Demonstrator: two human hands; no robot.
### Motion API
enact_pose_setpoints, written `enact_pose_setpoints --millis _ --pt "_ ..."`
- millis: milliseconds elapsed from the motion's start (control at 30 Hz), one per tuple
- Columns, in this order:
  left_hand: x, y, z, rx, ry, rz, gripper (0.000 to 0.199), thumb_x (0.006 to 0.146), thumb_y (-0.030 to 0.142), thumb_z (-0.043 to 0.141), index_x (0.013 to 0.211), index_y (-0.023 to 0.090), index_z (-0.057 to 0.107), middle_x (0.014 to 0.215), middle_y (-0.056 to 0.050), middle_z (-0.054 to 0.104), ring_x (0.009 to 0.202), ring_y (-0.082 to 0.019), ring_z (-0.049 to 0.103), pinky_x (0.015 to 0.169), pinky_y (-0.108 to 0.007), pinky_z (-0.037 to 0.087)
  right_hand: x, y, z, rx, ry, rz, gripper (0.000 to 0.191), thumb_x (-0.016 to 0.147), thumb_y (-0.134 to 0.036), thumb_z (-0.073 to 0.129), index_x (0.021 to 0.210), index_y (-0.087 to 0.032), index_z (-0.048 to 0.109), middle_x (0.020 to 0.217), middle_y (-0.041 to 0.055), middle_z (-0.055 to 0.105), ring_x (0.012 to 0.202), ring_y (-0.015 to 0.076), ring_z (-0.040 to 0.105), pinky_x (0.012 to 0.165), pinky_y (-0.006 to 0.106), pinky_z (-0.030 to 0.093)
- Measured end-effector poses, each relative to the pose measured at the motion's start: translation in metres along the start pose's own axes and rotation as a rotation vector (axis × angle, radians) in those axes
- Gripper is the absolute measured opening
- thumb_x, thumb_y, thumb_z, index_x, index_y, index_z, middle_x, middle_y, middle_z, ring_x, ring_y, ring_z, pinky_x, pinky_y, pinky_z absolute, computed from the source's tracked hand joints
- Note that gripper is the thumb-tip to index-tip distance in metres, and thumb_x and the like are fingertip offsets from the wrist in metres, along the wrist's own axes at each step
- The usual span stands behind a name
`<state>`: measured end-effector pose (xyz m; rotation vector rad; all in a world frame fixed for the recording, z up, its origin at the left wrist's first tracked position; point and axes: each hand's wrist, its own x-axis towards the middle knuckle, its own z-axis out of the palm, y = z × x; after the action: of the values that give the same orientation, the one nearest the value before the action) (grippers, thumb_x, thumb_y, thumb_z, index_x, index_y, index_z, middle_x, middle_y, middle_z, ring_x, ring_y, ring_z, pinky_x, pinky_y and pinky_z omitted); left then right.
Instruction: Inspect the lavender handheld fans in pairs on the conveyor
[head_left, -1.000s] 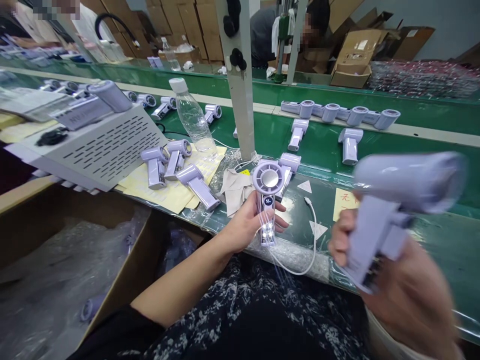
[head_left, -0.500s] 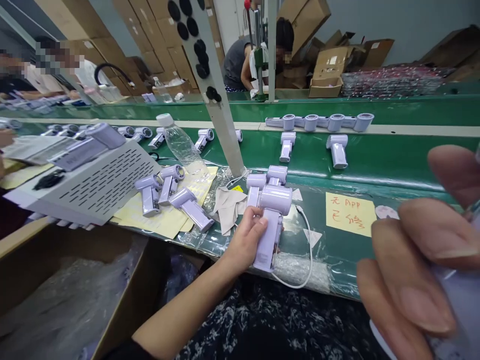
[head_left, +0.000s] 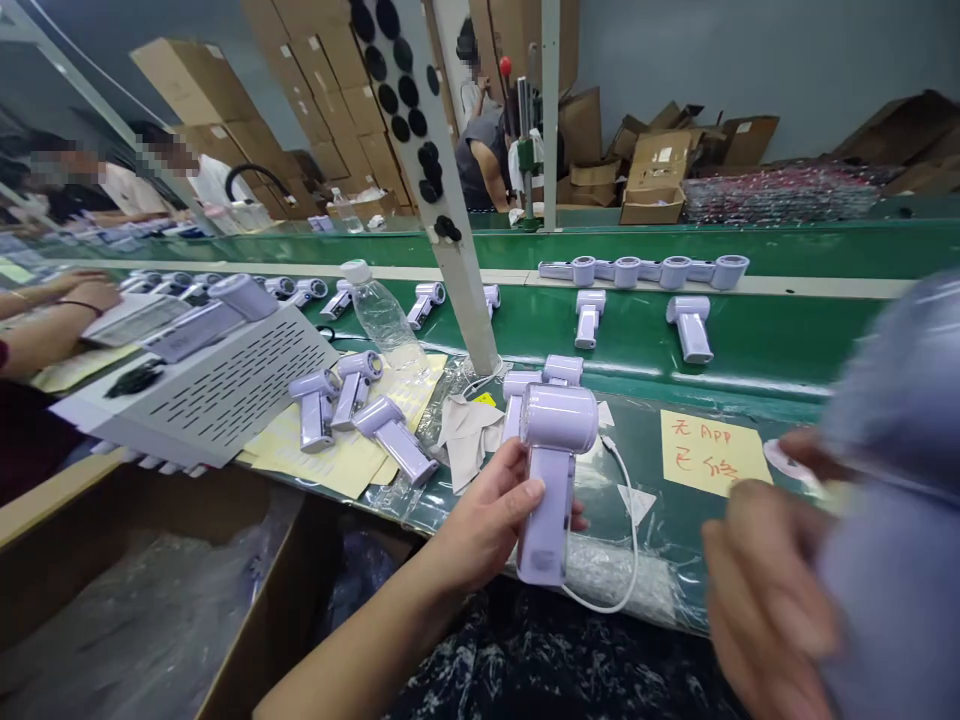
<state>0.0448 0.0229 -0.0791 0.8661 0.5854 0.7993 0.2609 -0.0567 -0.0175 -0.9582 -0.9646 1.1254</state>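
A lavender hairdryer-shaped device (head_left: 551,490) is in my left hand (head_left: 491,515), its round head up and my fingers and thumb around the handle. Behind it, two similar devices (head_left: 562,370) lie on the bench beside a grey cloth (head_left: 463,435). At the right edge, very close to the camera, my right hand (head_left: 772,590) has its fingers curled against a large blurred lavender device (head_left: 892,500). A white cable (head_left: 630,540) curves over the bench edge right of my left hand. Near my right hand lies a yellow note (head_left: 709,448) with red writing.
Several devices (head_left: 397,440) lie on yellow papers left of centre, near a clear bottle (head_left: 379,320) and a slotted metal box (head_left: 247,370). A pole (head_left: 457,270) rises ahead. More devices line the green belt (head_left: 817,340). Another person's hands (head_left: 82,300) are at far left; an open carton (head_left: 225,640) is below.
My left hand has raised its device slightly toward the camera. At the right, the blurred device now stands much higher in view, with my right hand beside it. The view has shifted a little.
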Motion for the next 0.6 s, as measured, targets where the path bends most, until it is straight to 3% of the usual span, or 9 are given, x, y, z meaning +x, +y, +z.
enact_pose_setpoints --millis 100,200,367,600 --pt "-0.008 0.010 0.009 -0.074 -0.108 -0.052 0.049 0.079 0.041 0.087 0.116 0.018 0.065 0.100 -0.008 0.072 0.086 -0.022 0.074 0.083 -0.039 0.063 0.004 0.024 0.019 0.112 0.019 0.071 0.044 0.098 -0.063 0.056 0.093 -0.028 0.082 0.081 0.0098 0.080 0.050 0.0210 0.069 0.043 0.033 0.059" --pt "-0.012 0.016 0.016 -0.122 -0.179 -0.045 0.044 0.080 0.044 0.086 0.111 0.017 0.069 0.094 -0.009 0.075 0.082 -0.021 0.075 0.079 -0.034 0.062 0.003 0.040 0.026 0.255 -0.012 0.146 0.037 0.096 -0.060 0.062 0.100 -0.029 0.083 0.084 0.0097 0.081 0.065 0.0275 0.076 0.059 0.042 0.067" --pt "-0.016 0.025 0.021 -0.152 -0.242 -0.032 0.046 0.083 0.051 0.082 0.111 0.017 0.069 0.091 -0.011 0.078 0.081 -0.020 0.076 0.077 -0.029 0.061 -0.002 0.038 0.024 0.382 -0.147 0.190 0.028 0.097 -0.049 0.067 0.104 -0.027 0.082 0.087 0.0085 0.079 0.070 0.0250 0.075 0.067 0.040 0.067" --pt "-0.010 0.024 0.022 -0.132 -0.255 -0.023 0.049 0.077 0.044 0.089 0.113 0.017 0.069 0.105 -0.010 0.073 0.086 -0.020 0.074 0.080 -0.032 0.062 -0.003 0.035 0.025 0.300 -0.106 0.219 0.033 0.103 -0.043 0.048 0.100 -0.025 0.076 0.095 0.0112 0.075 0.076 0.0287 0.071 0.071 0.048 0.063"
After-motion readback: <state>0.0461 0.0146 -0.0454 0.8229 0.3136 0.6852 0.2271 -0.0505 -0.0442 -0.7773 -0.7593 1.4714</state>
